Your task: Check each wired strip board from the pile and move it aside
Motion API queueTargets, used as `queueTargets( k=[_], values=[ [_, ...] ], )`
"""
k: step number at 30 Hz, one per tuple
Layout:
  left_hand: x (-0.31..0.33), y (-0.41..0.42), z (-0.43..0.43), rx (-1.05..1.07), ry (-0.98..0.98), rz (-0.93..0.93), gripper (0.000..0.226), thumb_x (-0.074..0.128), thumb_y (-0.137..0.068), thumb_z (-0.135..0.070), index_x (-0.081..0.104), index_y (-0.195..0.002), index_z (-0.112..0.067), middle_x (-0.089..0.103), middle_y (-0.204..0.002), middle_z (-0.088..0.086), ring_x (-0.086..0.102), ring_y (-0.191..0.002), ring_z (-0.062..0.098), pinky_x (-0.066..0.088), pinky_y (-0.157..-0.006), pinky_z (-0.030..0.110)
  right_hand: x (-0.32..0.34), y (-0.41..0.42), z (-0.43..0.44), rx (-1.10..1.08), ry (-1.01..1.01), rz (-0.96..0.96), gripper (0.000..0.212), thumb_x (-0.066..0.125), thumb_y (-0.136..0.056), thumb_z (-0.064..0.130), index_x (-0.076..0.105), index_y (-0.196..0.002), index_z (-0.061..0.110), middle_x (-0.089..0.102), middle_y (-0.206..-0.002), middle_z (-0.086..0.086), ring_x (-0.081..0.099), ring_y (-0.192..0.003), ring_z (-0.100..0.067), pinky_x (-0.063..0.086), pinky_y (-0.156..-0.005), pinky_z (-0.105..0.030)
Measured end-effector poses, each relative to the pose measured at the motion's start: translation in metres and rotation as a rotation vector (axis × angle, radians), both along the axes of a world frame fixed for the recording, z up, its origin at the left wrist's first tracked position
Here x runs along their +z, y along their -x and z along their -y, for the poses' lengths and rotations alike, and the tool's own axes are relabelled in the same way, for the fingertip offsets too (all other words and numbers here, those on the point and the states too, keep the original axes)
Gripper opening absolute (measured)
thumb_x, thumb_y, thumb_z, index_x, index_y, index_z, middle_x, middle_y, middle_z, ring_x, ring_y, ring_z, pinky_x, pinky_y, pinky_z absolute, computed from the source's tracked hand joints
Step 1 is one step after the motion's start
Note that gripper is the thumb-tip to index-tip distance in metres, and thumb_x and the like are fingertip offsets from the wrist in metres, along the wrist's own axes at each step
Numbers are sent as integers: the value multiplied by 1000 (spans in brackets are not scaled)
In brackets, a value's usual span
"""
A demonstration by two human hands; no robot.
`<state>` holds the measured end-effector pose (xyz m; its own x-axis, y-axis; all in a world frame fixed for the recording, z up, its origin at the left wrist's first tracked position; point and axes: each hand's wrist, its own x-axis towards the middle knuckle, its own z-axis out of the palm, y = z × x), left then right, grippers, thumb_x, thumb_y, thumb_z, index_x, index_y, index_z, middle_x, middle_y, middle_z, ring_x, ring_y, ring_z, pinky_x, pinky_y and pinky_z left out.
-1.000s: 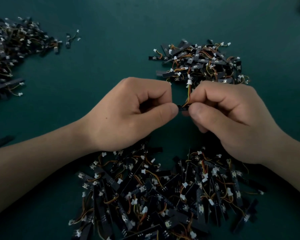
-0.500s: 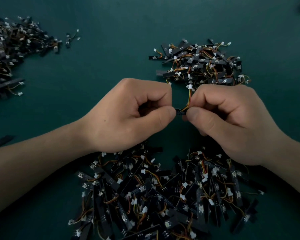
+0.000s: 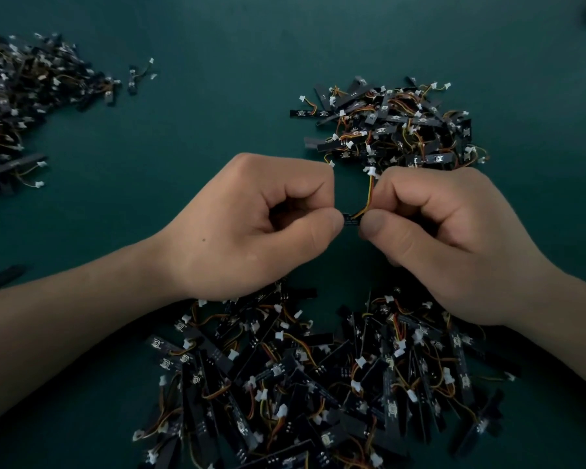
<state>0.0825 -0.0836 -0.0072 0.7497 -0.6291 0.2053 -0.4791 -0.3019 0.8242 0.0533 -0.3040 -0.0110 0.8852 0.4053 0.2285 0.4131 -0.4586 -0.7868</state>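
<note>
Both hands hold one black wired strip board (image 3: 351, 219) above the green table. My left hand (image 3: 251, 228) pinches its left end between thumb and curled fingers. My right hand (image 3: 454, 238) pinches its right end, and only a short dark piece shows between the thumbs. An orange and yellow wire (image 3: 370, 194) rises from the board to a white connector (image 3: 369, 170). A large pile of strip boards (image 3: 318, 384) lies just below my wrists. A smaller pile (image 3: 396, 126) lies beyond my hands.
A third heap of boards (image 3: 24, 96) spreads along the far left edge, with a loose board (image 3: 133, 81) beside it. A single dark strip (image 3: 0, 277) lies at the left edge. The green table surface (image 3: 217, 96) stretches between the piles.
Both hands have drifted slightly downward with the board, keeping the same pinch. The piles have not moved.
</note>
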Motion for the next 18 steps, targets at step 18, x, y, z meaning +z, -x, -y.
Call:
queueTargets(
  k=[18],
  values=[
    [2,-5,-9,-181,-119,-130,24,65,-96,-29,66,-83,-10,55,-70,-6,50,-61,11,40,-61,24,-6,-8,6,-144,-284,-33,29,44,-108,20,65,-94,7,60,-59,-8,63,-66,-2,38,-53,-8]
  ],
)
